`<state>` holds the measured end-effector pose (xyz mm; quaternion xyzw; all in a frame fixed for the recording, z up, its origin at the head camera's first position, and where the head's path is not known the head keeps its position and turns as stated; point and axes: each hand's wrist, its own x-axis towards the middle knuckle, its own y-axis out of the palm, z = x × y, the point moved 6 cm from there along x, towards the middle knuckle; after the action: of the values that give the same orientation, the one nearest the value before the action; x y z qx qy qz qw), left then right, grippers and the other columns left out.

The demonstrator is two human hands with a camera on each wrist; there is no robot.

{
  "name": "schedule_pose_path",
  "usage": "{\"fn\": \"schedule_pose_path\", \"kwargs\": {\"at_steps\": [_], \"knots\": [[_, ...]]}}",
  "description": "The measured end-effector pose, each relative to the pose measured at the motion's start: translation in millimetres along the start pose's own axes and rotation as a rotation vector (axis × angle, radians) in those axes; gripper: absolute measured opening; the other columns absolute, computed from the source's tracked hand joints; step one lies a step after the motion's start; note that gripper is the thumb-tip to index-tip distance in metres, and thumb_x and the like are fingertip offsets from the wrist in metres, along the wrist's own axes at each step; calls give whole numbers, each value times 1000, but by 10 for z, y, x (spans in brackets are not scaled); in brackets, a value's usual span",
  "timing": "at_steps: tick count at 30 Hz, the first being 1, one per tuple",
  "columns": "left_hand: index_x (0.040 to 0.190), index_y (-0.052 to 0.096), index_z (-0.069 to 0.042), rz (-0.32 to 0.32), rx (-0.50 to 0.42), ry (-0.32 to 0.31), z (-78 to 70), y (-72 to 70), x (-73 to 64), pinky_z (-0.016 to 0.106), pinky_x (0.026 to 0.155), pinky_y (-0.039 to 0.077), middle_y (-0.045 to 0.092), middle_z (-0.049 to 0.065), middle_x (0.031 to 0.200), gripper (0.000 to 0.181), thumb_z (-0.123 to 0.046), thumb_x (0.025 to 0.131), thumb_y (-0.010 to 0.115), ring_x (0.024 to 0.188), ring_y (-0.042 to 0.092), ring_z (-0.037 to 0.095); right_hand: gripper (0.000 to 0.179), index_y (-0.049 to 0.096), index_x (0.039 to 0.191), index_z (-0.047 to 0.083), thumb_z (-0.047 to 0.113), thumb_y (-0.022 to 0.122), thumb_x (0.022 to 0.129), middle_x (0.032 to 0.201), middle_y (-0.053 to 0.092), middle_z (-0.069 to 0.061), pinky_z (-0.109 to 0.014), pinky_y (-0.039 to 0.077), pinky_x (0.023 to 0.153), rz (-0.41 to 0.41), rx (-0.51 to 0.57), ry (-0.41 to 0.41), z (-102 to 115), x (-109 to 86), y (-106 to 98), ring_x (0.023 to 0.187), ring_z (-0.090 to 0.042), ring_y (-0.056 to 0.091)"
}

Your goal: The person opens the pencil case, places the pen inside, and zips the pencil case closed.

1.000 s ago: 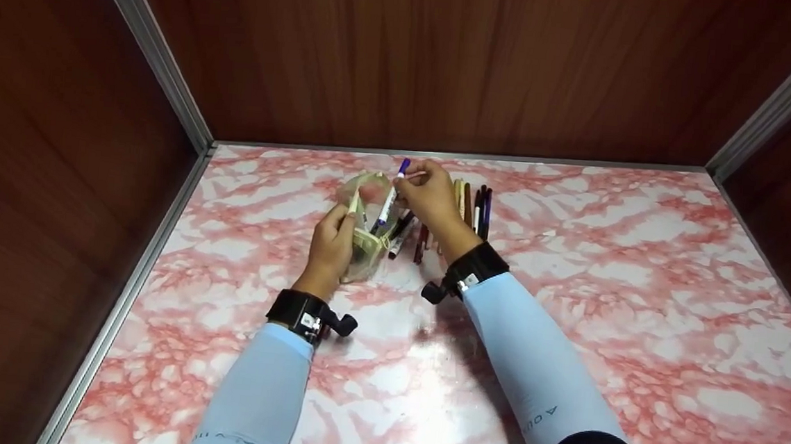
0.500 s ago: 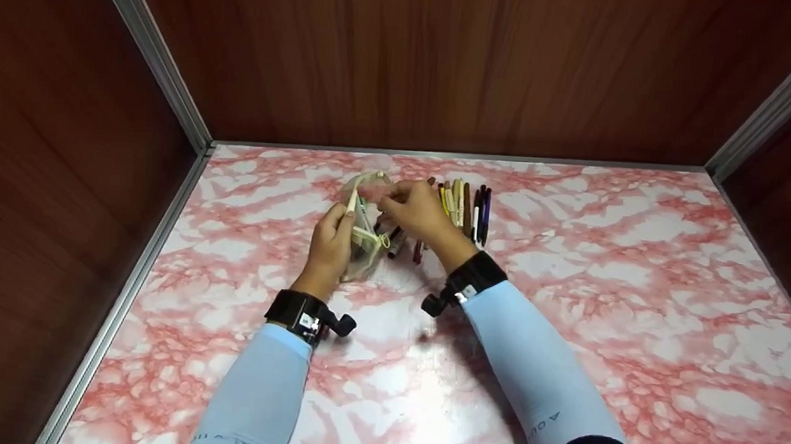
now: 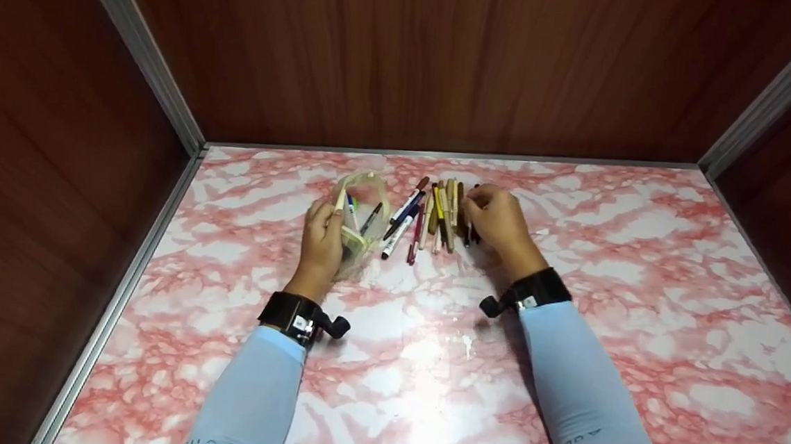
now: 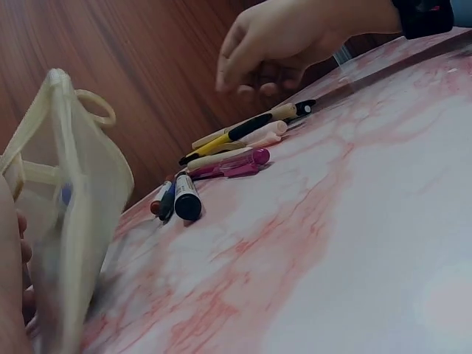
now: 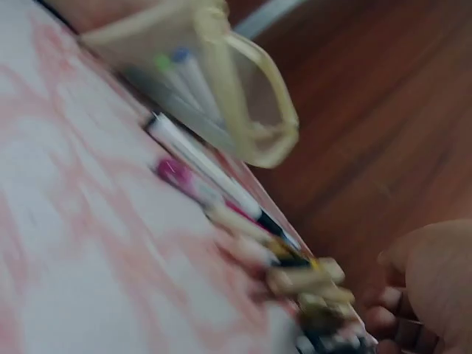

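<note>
My left hand (image 3: 321, 241) grips the near side of a translucent pencil case (image 4: 103, 162) with a pale yellow zip edge, its mouth spread wide. Inside lie markers with a green and a blue cap (image 5: 181, 56) and a dark pen (image 3: 372, 217). My right hand (image 3: 500, 219) hovers with loosely bent fingers over the right end of a row of pens, nearest the black pens (image 3: 467, 237), which it partly hides. Nothing shows in its fingers in the left wrist view.
Beside the case lie white markers (image 3: 398, 239), a magenta pen (image 4: 258, 156), a yellow and black pen (image 4: 247, 129) and several beige pens (image 3: 448, 212). The red and white marbled table (image 3: 606, 299) ends at a brown wood panel (image 3: 448, 65) behind.
My right hand lowered a purple-capped marker into the case's mouth, then moved right without it to the black pens. My left hand kept its grip on the case, shifting slightly left.
</note>
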<state>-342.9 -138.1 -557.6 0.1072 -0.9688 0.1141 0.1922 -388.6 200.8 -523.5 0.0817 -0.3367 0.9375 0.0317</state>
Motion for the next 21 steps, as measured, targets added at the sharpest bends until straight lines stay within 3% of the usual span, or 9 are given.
{"fn": "schedule_pose_path", "kwargs": {"at_steps": [6,11,21], "knots": [[107,66,6,-64,-32,-41,24,-113,8,28,98,49,61,19,126,25,-11,115,51,111,57,22,26,77,123,-1,19,74,106,101,78,-20,-37,53,77,-36,-77,25,-199,39,-137,85,-28,69],[112,66,7,-95,-72,-65,10,-115,-1,27,97,49,60,17,125,26,-12,115,49,111,55,16,33,74,130,-2,21,76,107,104,78,-22,-41,55,85,-23,-95,45,-302,48,-145,92,-30,70],[112,64,3,-116,-157,-144,-12,-12,-54,24,79,51,58,5,118,26,-16,119,48,99,54,14,40,71,136,-1,22,81,104,111,77,-23,-48,57,92,16,-97,83,-399,7,-167,99,-35,72]]}}
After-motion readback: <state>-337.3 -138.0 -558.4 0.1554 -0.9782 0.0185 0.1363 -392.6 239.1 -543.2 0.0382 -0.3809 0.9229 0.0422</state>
